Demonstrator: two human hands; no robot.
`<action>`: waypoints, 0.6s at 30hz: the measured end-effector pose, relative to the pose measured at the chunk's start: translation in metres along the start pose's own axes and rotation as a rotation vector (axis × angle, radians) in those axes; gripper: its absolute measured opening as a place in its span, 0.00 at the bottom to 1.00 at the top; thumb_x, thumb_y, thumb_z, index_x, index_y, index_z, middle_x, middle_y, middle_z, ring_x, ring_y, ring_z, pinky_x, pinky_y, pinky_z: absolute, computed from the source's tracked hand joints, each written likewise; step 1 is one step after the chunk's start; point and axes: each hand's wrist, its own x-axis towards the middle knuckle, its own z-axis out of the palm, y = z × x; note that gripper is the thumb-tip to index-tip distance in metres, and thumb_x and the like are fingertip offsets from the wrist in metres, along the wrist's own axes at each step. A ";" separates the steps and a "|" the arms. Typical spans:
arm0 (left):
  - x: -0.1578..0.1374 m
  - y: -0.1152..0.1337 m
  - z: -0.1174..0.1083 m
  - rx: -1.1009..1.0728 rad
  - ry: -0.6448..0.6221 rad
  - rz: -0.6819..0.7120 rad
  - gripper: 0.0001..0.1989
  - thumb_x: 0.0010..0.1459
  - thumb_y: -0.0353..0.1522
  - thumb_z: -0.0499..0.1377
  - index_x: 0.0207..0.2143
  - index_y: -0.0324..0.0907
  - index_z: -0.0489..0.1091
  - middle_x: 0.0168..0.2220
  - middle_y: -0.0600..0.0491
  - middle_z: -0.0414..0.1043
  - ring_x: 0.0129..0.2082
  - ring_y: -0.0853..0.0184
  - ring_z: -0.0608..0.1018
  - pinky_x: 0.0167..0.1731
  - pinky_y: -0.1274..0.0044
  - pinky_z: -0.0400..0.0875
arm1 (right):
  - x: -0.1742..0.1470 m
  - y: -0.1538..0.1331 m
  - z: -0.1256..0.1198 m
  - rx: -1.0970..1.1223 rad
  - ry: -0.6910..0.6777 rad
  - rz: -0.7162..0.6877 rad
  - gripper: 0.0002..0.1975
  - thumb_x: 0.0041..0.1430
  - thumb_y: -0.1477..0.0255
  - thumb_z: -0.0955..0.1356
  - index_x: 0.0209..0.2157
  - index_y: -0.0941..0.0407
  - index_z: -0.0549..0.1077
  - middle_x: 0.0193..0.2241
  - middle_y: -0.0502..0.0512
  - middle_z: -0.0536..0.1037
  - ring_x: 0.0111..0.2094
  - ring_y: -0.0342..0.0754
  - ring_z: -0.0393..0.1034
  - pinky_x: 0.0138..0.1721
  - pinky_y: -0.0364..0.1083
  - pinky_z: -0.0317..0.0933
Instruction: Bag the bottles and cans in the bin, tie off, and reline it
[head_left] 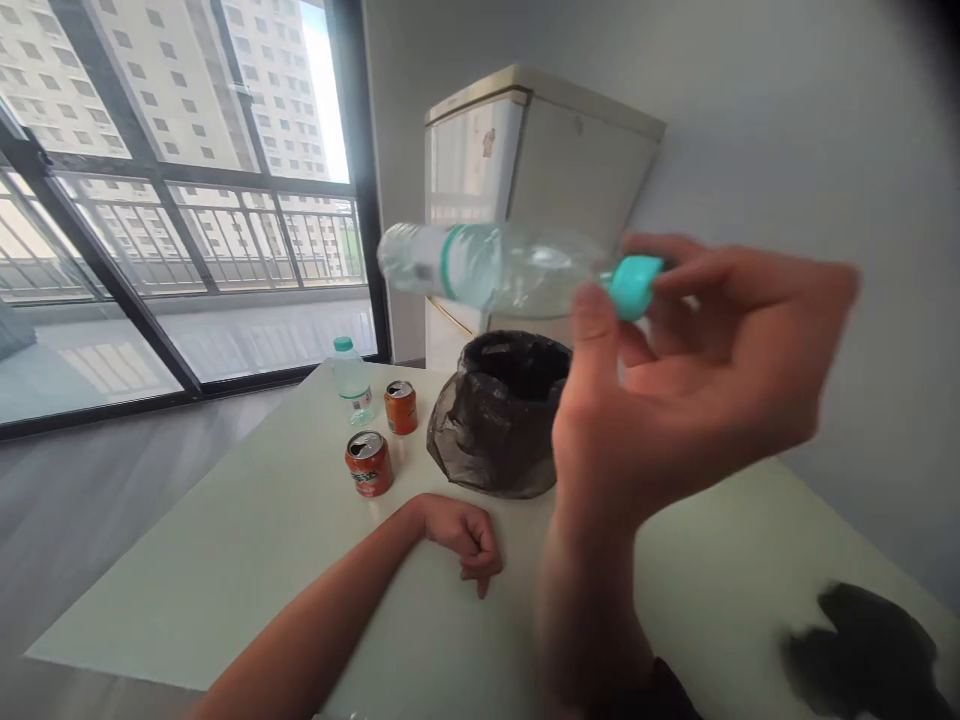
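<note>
holding up a clear, ribbed plastic bottle (480, 270) nearly level in the right hand (686, 395), with fingers pinching the smooth teal cap (634, 285); aimed base-left, softened by blur, with a label too smeared to read. resting the left hand (459, 532) on the pale, smooth worktop (247, 540), with fingers loosely curled around nothing visible and partly tucked out of sight. beyond, a thin, crinkled, half-see-through black plastic bag (487, 430), gaping at the top, too dark inside to make out, partly covered by the right hand; cannot tell whether directly under the bottle. to its left, two squat metal drink cans, near can (369, 468) red-orange, far can (401, 410) orange, with opened tops, beside an upright, teal-capped second bottle (351, 380). farther back, a boxy cream refrigerator (581, 165), partly hidden. at lower right, a dark shape (870, 650) too blurred to name.
</note>
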 end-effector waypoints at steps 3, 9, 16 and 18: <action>0.004 0.000 -0.003 -0.087 -0.117 -0.062 0.27 0.59 0.47 0.67 0.15 0.43 0.64 0.20 0.52 0.63 0.23 0.66 0.68 0.48 0.65 0.78 | 0.016 0.017 -0.018 -0.099 0.088 -0.019 0.04 0.70 0.74 0.66 0.44 0.53 0.72 0.45 0.58 0.72 0.55 0.61 0.74 0.44 0.56 0.74; 0.003 0.001 0.002 -0.099 -0.073 -0.089 0.27 0.57 0.48 0.68 0.16 0.43 0.65 0.20 0.53 0.63 0.23 0.66 0.67 0.48 0.64 0.78 | 0.023 0.062 -0.021 -0.324 -0.238 0.006 0.07 0.61 0.79 0.70 0.39 0.53 0.72 0.38 0.52 0.78 0.38 0.49 0.75 0.40 0.50 0.71; 0.004 -0.001 -0.004 -0.097 -0.101 -0.072 0.26 0.58 0.47 0.68 0.16 0.43 0.66 0.21 0.51 0.63 0.25 0.64 0.70 0.42 0.66 0.76 | 0.010 0.094 0.006 -0.420 -0.585 0.158 0.08 0.53 0.75 0.74 0.24 0.53 0.73 0.21 0.49 0.73 0.24 0.46 0.61 0.28 0.47 0.53; 0.004 -0.002 -0.006 -0.093 -0.128 -0.064 0.26 0.59 0.47 0.68 0.16 0.43 0.66 0.22 0.50 0.64 0.25 0.64 0.69 0.41 0.66 0.75 | 0.008 0.090 0.009 -0.405 -0.600 0.170 0.10 0.54 0.76 0.74 0.22 0.52 0.72 0.20 0.49 0.72 0.23 0.46 0.59 0.28 0.48 0.52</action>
